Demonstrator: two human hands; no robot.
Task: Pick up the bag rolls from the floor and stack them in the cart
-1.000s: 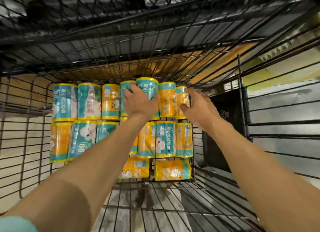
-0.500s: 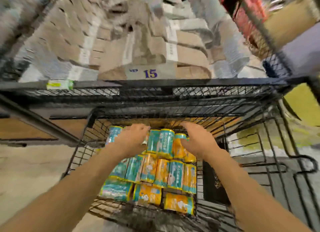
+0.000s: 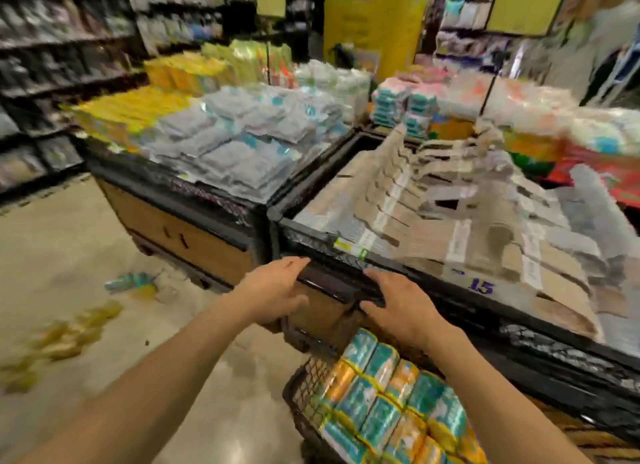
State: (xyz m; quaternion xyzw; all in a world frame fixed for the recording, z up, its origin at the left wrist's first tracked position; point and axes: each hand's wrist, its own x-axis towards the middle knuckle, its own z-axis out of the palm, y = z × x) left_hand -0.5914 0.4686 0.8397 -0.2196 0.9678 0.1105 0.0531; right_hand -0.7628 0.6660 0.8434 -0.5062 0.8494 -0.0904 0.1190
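**Both hands out over the cart, empty, rolls stacked below**

I'm looking at a heavily motion-blurred frame. My left hand (image 3: 277, 290) is reaching forward with fingers straight and apart, fingertips at the black edge of the dark-framed display bin of flattened brown cardboard (image 3: 433, 221); whether they are touching it I cannot tell. My right hand (image 3: 398, 304) is hovering just beside it, fingers spread and relaxed, gripping nothing. The two hands are sitting near each other but apart.

The teal and orange plastic-wrapped bag rolls (image 3: 381, 404) are lying packed side by side in rows inside the black wire-mesh cart (image 3: 308, 377), below my right wrist, at the lower middle of the view. More rolls are lying scattered on the glossy beige floor (image 3: 69, 255): a teal and yellow smear of them (image 3: 133, 281) near the left bin's base, and yellow-brown blurs (image 3: 72, 335) further left, too smeared to count.

A second wood-sided display counter piled with grey and yellow packets (image 3: 225, 145) is standing left of the cardboard bin. Dark store shelving (image 3: 52, 65) is running along the far left.
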